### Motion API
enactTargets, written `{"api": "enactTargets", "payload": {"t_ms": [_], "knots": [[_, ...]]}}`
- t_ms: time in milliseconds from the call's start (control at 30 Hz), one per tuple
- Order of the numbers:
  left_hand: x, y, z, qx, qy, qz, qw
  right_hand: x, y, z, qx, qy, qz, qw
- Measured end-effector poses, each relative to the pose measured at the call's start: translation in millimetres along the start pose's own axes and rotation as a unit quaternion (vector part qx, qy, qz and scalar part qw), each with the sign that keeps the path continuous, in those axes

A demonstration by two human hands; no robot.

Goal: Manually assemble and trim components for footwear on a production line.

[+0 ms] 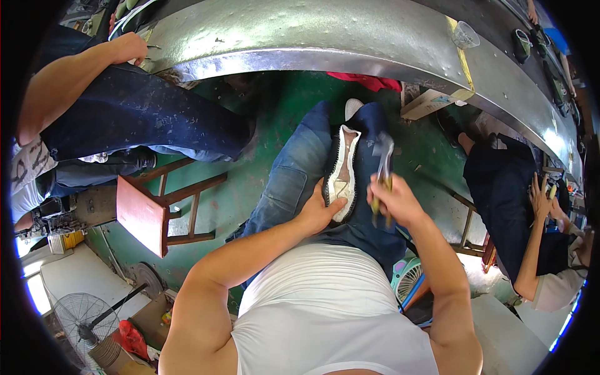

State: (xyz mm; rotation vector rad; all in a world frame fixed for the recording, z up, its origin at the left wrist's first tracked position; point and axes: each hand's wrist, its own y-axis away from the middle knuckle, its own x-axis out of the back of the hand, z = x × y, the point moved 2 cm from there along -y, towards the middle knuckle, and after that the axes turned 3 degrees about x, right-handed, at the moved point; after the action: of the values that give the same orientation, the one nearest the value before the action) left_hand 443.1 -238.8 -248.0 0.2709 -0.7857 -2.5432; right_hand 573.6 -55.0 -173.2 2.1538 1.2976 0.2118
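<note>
A half-made shoe (pixel 343 172) lies sole side up across my lap, its long shape pointing away from me. It has a dark outer edge, a white folded rim and a brown and cream bottom. My left hand (pixel 322 209) grips its near end, the thumb lying over the bottom and the fingers going round the left side. To the right of the shoe, my right hand (pixel 395 201) is closed around the yellowish handles of a pair of pliers (pixel 384 156). The pliers' metal head points away from me, blurred by motion and apart from the shoe.
A long metal-topped bench (pixel 312 37) curves across the front, with a clear plastic cup (pixel 465 35) on it. Co-workers sit on both sides. A wooden stool (pixel 145 212) stands at left. A standing fan (pixel 87 328) and a small green fan (pixel 407 278) are near me.
</note>
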Motion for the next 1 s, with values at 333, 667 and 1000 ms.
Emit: {"api": "enactTargets", "payload": {"t_ms": [333, 667, 1000], "knots": [[-4.3, 16.1, 28.4, 0.011, -0.133, -0.072, 0.988, 8.3, 12.0, -11.3, -0.237, 0.080, -0.276, 0.928], [3.9, 13.7, 28.4, 0.077, 0.200, -0.114, 0.970, -23.3, 19.7, 45.5, -0.036, 0.113, -0.095, 0.988], [-36.5, 16.7, 47.5, 0.094, 0.235, 0.002, 0.967, -15.4, 61.5, 75.3, -0.148, -0.064, -0.095, 0.982]]}}
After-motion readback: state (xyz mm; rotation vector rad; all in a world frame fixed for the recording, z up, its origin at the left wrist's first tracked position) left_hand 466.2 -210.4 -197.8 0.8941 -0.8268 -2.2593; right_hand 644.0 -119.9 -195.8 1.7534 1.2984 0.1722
